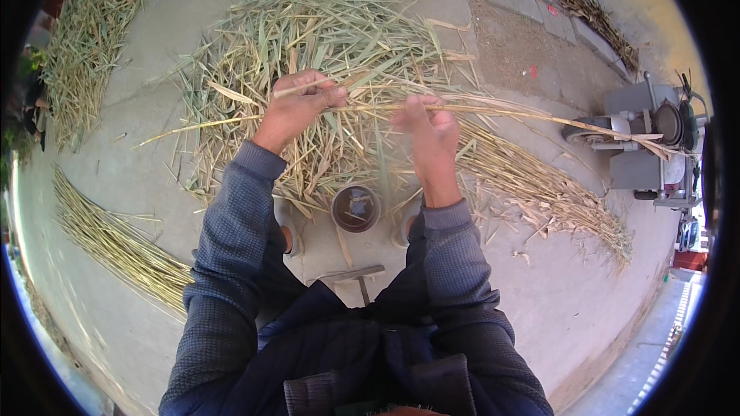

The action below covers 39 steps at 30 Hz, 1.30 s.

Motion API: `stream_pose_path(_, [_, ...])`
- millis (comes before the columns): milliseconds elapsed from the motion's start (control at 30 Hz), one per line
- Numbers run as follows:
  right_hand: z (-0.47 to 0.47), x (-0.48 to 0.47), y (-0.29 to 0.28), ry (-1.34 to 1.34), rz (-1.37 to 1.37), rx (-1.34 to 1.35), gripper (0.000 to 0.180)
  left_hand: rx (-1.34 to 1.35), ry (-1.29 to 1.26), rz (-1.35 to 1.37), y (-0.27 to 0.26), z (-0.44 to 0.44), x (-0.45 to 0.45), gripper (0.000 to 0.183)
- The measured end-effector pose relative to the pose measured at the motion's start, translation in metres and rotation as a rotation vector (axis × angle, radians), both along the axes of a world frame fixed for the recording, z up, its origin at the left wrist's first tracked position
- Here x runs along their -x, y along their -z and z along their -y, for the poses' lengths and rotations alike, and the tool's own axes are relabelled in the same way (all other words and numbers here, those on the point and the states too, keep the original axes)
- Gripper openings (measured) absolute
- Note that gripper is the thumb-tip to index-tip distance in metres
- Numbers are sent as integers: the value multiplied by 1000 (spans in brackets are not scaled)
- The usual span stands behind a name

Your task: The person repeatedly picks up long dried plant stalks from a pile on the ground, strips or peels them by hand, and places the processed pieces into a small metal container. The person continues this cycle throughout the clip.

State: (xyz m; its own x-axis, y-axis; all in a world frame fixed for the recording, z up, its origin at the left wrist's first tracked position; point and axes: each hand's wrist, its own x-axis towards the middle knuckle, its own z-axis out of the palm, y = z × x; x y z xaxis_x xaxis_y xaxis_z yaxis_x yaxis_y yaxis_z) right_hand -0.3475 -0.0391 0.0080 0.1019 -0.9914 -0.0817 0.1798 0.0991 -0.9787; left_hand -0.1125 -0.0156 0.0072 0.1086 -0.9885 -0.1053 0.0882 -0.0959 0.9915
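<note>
A long reed stalk (497, 110) stretches sideways in front of me above a heap of leaves. My left hand (300, 108) grips it left of the middle. Across the fingers of that hand also lies a short pale piece, perhaps a stick or a tool (300, 88). My right hand (430, 133), slightly blurred, has its thumb and fingers around the same stalk further right. The stalk's thin bare end points left; its other end carries dry leaf sheath. Below, a round tub (335, 221) with dark liquid stands between my feet.
Loose green and tan leaves (341, 29) cover the concrete ahead. Reed bundles lie at right (537, 188) and left (124, 237). Another leaf pile (98, 40) is far left. A three-wheeled vehicle (653, 133) stands right. A wooden piece (352, 273) lies below the tub.
</note>
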Motion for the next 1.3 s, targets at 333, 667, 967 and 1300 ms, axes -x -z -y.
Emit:
stream_pose_path(333, [11,18,-1,102,36,-51,29,21,236,609,-7,-10,-28,25])
stream_pose_path(667, [12,20,-2,75,72,-29,29,-85,144,401,0,-12,-34,17])
stream_pose_path(967, [9,33,1,97,-42,-25,32,93,-329,299,8,-6,-71,24])
stream_pose_path(1300, [16,25,-1,145,18,-20,36,311,23,723,-4,-12,-65,30])
